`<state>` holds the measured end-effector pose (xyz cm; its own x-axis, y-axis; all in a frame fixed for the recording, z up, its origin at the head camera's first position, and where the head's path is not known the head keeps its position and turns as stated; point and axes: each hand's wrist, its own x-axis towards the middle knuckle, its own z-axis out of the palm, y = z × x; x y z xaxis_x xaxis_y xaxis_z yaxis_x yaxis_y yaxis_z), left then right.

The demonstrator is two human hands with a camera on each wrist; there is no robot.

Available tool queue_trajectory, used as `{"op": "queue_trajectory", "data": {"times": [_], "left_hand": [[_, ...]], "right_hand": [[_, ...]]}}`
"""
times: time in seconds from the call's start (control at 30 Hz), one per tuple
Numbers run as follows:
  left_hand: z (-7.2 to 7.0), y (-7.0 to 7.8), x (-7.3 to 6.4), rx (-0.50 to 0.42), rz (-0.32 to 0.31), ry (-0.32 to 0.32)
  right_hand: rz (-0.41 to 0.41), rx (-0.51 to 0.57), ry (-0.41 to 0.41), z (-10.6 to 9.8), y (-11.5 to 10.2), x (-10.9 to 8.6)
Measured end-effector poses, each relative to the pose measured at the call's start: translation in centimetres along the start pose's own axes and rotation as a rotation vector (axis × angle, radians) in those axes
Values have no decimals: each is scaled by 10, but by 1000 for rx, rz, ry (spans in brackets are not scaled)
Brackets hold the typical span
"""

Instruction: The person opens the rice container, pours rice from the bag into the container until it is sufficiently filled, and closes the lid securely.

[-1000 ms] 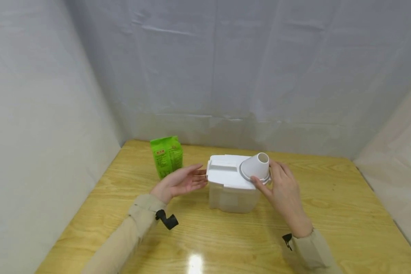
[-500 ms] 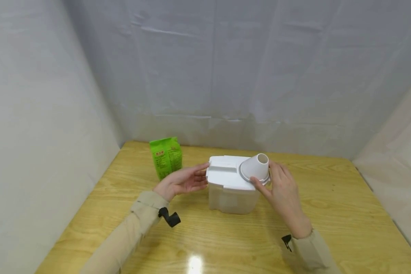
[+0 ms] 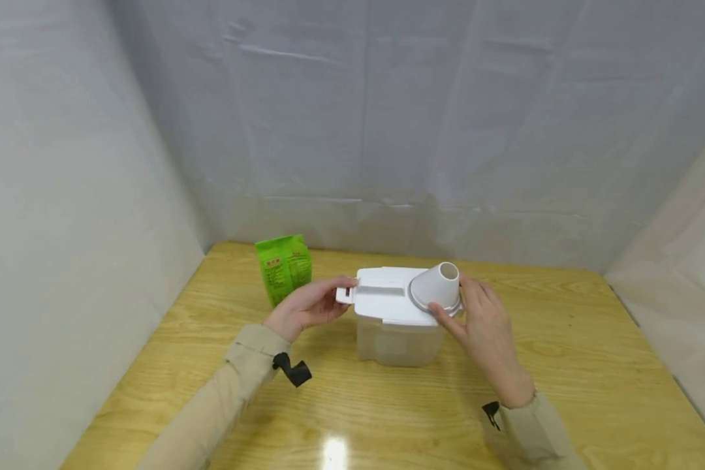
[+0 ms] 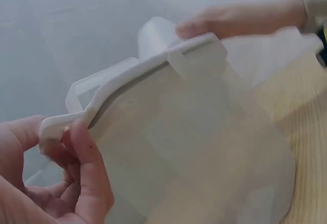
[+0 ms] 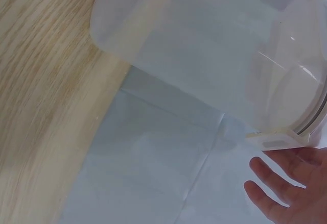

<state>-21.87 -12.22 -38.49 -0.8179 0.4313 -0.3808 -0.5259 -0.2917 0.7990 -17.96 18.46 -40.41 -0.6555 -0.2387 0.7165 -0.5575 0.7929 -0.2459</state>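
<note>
A clear, frosted storage container [image 3: 399, 346] stands on the table under a white lid [image 3: 378, 303]. Its lid has a handle bar [image 3: 382, 290] and bears a white cone-shaped measuring cup [image 3: 437, 286] at the right end. At the lid's left end, a white latch flap [image 4: 59, 124] sticks outward. My left hand [image 3: 308, 307] pinches that flap between thumb and fingers. My right hand [image 3: 487, 326] holds the lid's right end, thumb in front beside the cup and fingers behind. In the right wrist view, some fingers of the right hand [image 5: 296, 188] are spread off the container.
A green printed bag [image 3: 284, 267] stands upright behind my left hand, left of the container. Wooden tabletop [image 3: 564, 365] extends around them. Pale grey sheeting [image 3: 352, 130] hangs at the back and both sides of the table.
My left hand came up to the lid's left end, took hold of the latch flap and swung it outward. The right hand kept its hold, and the container barely shifted.
</note>
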Motion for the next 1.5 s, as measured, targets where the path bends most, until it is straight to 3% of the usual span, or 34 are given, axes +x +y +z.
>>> {"op": "queue_trajectory", "data": {"times": [0.1, 0.33, 0.7, 0.83, 0.93, 1.03, 1.17, 1.3, 1.4, 1.5], "left_hand": [[4, 3, -2, 75, 44, 23], [3, 5, -9, 212, 60, 43], [-7, 6, -12, 264, 118, 31], [-7, 4, -14, 364, 188, 38], [1, 2, -18, 515, 307, 60], [13, -3, -21, 680, 472, 121], [29, -13, -20, 924, 758, 194], [41, -25, -17, 1168, 1019, 218], [47, -33, -12, 1327, 1153, 235], [50, -41, -6, 1466, 1232, 297]], "right_hand": [[0, -6, 5, 0, 0, 0], [-1, -11, 29, 0, 0, -1], [7, -10, 23, 0, 2, 0], [0, -13, 22, 0, 2, 0], [-5, -17, 19, 0, 2, -1], [-7, -18, 18, -1, 1, -1], [-7, -27, 19, -1, 0, -2], [-8, -33, 17, -1, 0, -2], [-5, -30, 16, 0, 1, -2], [-6, -30, 19, 0, 1, -2]]}}
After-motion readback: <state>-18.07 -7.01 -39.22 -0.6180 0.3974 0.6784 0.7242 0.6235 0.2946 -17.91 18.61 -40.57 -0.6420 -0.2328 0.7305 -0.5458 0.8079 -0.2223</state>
